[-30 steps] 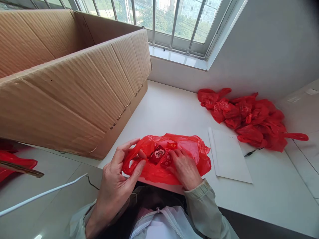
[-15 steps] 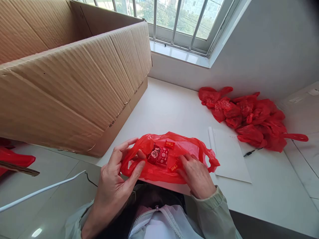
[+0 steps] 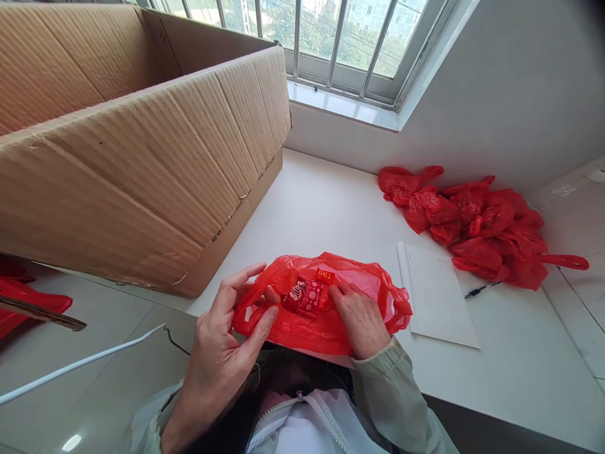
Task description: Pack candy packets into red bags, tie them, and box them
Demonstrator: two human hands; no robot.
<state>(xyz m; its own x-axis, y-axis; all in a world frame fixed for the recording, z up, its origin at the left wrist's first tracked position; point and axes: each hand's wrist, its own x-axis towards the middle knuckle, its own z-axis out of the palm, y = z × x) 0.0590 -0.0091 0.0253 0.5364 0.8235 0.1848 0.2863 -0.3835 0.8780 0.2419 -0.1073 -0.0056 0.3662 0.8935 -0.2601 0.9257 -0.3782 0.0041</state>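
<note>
A red plastic bag [image 3: 302,337] lies open at the front edge of the white table. My left hand [image 3: 231,334] is closed on its left handle side, thumb and fingers pinching the film. Inside the bag are dark red printed packets [image 3: 307,296] side by side and a smaller bright red packet [image 3: 326,275] behind them. My right hand [image 3: 362,315] reaches into the bag from the right, fingers curled down against another small red packet, which they mostly hide. The right bag handle [image 3: 401,309] hangs loose past this hand.
A large open cardboard box [image 3: 179,157] stands at the left on the table [image 3: 331,214]. Crumpled red bags [image 3: 482,227] lie along the wall at the back right. A white sheet [image 3: 439,296] and a black pen [image 3: 477,290] lie in front of them. A barred window [image 3: 350,44] is behind.
My right hand has moved slightly left and up inside the bag, bringing a small red packet toward the darker packets. My left hand still grips the bag, and the view has shifted a little.
</note>
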